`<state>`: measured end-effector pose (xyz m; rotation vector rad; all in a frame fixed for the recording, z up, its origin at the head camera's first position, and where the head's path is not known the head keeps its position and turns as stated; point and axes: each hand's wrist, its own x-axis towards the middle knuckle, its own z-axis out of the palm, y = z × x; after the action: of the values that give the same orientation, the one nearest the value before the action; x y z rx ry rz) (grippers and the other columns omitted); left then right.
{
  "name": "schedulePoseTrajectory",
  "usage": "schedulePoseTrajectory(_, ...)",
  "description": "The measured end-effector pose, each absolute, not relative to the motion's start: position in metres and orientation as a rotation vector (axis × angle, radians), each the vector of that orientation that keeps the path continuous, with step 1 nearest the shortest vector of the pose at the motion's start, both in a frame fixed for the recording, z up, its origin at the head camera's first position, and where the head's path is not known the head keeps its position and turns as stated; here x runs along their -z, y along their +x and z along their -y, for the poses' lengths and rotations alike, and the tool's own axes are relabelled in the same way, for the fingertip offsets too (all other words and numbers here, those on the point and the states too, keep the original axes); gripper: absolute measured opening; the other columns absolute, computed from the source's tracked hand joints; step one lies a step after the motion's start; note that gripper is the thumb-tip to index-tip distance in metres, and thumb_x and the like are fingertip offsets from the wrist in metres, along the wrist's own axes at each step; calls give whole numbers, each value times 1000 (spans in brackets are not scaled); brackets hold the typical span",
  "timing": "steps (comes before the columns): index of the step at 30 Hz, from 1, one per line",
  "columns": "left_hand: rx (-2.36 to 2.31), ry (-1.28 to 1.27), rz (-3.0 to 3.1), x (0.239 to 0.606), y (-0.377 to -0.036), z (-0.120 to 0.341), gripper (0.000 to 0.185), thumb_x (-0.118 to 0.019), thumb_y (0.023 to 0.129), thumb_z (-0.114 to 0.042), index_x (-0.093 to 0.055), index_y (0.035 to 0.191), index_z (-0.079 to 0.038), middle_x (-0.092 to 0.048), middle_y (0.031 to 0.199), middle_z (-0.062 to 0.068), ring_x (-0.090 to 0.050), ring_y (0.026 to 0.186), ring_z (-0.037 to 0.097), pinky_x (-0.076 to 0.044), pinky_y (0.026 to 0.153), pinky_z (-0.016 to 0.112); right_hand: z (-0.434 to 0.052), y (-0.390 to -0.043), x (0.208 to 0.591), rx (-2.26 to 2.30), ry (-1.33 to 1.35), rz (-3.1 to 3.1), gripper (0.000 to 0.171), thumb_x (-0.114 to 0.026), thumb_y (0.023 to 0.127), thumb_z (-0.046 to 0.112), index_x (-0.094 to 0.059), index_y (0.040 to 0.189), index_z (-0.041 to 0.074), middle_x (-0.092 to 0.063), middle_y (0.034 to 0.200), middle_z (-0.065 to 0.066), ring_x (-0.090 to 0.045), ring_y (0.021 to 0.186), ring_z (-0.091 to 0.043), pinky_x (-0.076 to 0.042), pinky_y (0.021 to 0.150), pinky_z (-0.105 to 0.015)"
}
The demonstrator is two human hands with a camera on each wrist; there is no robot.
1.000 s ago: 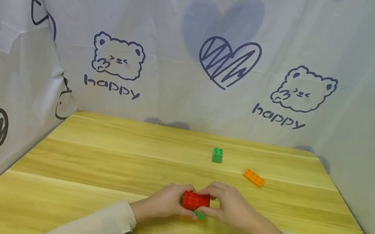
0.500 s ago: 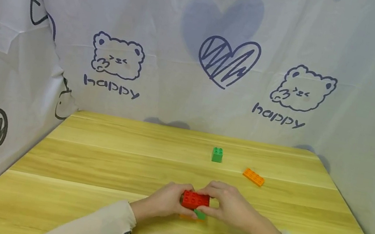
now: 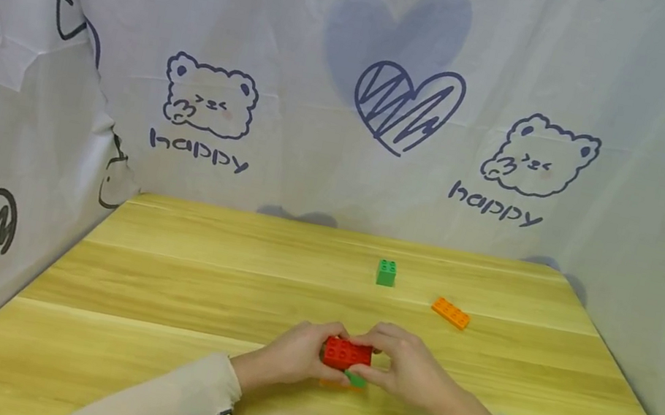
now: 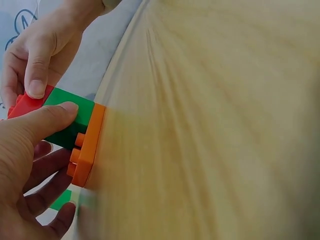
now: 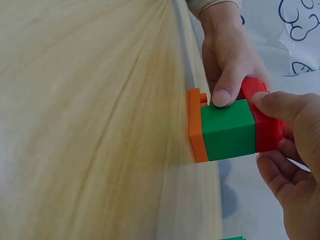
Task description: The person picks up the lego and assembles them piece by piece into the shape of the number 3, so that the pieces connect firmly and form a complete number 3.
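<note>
A toy brick stack stands on the table in front of me: a thin orange brick [image 5: 196, 127] at the bottom, a green brick [image 5: 229, 131] on it, and a red brick [image 3: 346, 355] on top. My left hand [image 3: 298, 354] grips the green brick, its thumb flat on the near side. My right hand [image 3: 408, 365] pinches the red brick between thumb and fingers from the right. Some of the orange plate's studs [image 4: 75, 156] show beside the green brick in the left wrist view. The stack's far side is hidden behind the fingers.
A loose green brick [image 3: 386, 273] stands upright farther back on the wooden table [image 3: 191, 286]. To its right lies a flat orange brick [image 3: 450, 313], set at an angle. A printed cloth [image 3: 310, 181] hangs behind the table and along both sides.
</note>
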<state>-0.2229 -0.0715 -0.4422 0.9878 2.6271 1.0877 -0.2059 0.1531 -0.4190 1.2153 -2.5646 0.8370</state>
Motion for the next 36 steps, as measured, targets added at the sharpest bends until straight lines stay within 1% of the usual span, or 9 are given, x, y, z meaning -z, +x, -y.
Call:
schedulePoseTrajectory(6,-1030,1044,-2638,436,-224,74,43,-84,77,-39,-62,107,-17,-64,84,-11,-57,67,1,-48,61,19,-152,-207,419,-871,1209,2577,38,-75,87,32,-72,117,8,-65,96,6,-60,82,-12,-54,70,-29)
schedulePoseTrajectory(11,-952,1107,-2659,432,-223,80,45,-81,79,-43,-64,112,-17,-65,92,-14,-59,79,0,-49,69,20,-152,-206,419,-859,1202,2592,38,-75,87,32,-72,117,10,-64,96,8,-58,82,-7,-52,70,-25)
schedulePoseTrajectory(14,-890,1157,-2680,428,-221,83,48,-74,83,-48,-65,118,-17,-66,98,-14,-60,86,0,-49,73,21,-152,-206,420,-857,1199,2604,38,-74,88,34,-72,117,10,-64,96,8,-57,83,-6,-52,70,-24)
schedulePoseTrajectory(17,-833,1229,-2726,423,-217,86,47,-63,90,-53,-64,122,-18,-66,103,-13,-60,90,1,-50,76,22,-153,-206,420,-858,1198,2614,39,-72,89,36,-71,118,10,-64,97,8,-57,83,-7,-51,70,-24)
schedulePoseTrajectory(21,-774,1344,-2810,418,-214,86,44,-52,96,-52,-66,120,-17,-67,104,-9,-61,93,3,-51,81,24,-154,-206,421,-849,1194,2608,39,-71,89,38,-71,117,10,-65,97,8,-57,83,-7,-51,71,-23)
schedulePoseTrajectory(23,-749,1393,-2843,417,-214,86,42,-52,97,-49,-67,118,-16,-67,102,-9,-61,94,4,-51,83,23,-155,-205,421,-851,1194,2594,39,-71,89,37,-72,117,9,-65,98,8,-57,83,-6,-51,71,-23)
schedulePoseTrajectory(28,-681,1507,-2896,415,-213,85,36,-59,96,-43,-70,113,-14,-68,100,-6,-62,91,6,-51,79,19,-155,-204,423,-873,1202,2547,37,-72,89,35,-71,116,9,-66,98,7,-59,86,-4,-53,73,-24)
schedulePoseTrajectory(33,-605,1604,-2923,412,-210,85,32,-63,96,-37,-70,114,-11,-69,101,-2,-63,90,10,-51,79,20,-156,-205,425,-892,1203,2523,36,-72,89,35,-71,114,10,-66,99,6,-61,87,-5,-54,74,-25)
schedulePoseTrajectory(36,-586,1622,-2930,411,-208,84,32,-63,96,-36,-69,114,-11,-69,102,-1,-64,90,11,-52,78,20,-156,-204,426,-902,1189,2519,34,-72,88,35,-70,111,11,-66,98,6,-61,86,-5,-55,74,-27)
